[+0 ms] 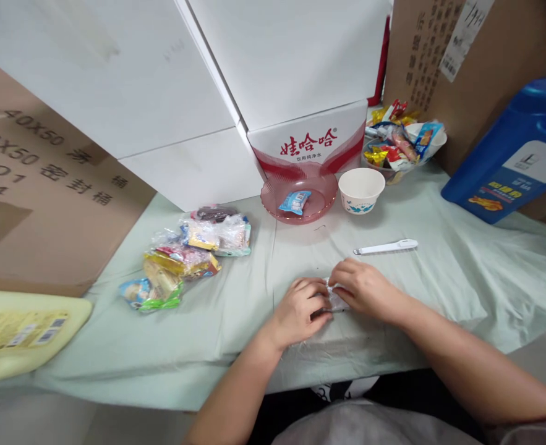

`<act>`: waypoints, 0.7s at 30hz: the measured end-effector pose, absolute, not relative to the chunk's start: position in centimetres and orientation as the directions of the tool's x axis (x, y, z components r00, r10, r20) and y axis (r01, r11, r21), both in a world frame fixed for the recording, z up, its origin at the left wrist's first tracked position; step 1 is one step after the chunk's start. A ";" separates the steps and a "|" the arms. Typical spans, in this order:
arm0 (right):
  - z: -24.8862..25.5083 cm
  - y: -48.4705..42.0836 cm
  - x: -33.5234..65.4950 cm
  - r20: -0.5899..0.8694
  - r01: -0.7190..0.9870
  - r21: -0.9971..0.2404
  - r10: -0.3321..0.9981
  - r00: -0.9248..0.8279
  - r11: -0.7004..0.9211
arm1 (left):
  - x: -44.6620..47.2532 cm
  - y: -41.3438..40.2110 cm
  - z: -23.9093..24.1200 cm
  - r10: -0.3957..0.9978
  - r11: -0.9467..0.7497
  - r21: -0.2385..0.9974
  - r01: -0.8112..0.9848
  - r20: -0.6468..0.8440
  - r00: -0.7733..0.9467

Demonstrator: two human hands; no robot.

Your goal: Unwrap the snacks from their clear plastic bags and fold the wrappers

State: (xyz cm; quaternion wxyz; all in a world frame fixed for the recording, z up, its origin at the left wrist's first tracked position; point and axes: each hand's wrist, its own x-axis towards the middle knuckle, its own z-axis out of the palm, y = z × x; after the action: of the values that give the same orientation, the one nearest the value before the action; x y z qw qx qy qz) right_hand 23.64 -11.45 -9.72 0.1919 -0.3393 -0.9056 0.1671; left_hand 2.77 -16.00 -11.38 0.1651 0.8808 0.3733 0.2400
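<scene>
Close to the table's front edge, a small packet in clear shiny plastic [338, 301] lies between my hands; its contents are mostly covered. My left hand [302, 309] has its fingers curled over the packet's left end. At the other end my right hand [363, 287] pinches the plastic with bent fingers. A white utility knife [386, 247] rests on the cloth beyond my right hand. Farther back, a pink glass dish [321, 196] holds a blue snack packet [294, 202], and a white paper bowl [362, 190] stands beside it.
Plastic-wrapped snacks [184, 253] are heaped on the left of the green cloth [235, 321]. A bowl of packets [391, 162] sits at the back right. A blue jug [509, 154] stands right, a yellow jug [26, 334] left. Cardboard boxes [45, 185] and white boxes [184, 80] wall the back.
</scene>
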 end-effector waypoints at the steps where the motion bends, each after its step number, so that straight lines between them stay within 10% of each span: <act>1: -9.8 -11.6 23.5 0.198 0.525 -0.440 0.649 -0.734 0.728 | 2.8 -16.0 -11.4 0.741 -0.662 0.472 0.582 0.295 0.603; 11: -10.1 -11.4 23.1 0.153 0.637 -0.504 0.786 -0.599 0.583 | 1.9 -15.1 -9.3 0.731 -0.672 0.416 0.613 0.237 0.640; 21: -9.9 -11.4 22.6 0.066 0.716 -0.447 0.818 -0.571 0.535 | 6.8 -1.1 0.8 0.501 -0.675 0.009 0.738 0.739 0.450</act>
State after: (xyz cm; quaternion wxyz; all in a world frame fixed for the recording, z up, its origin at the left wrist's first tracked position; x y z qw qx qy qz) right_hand 22.64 -11.37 -9.92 0.1348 -0.4432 -0.8658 0.1892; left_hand 6.79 -1.06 0.76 -0.1592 0.8363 0.3704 0.3715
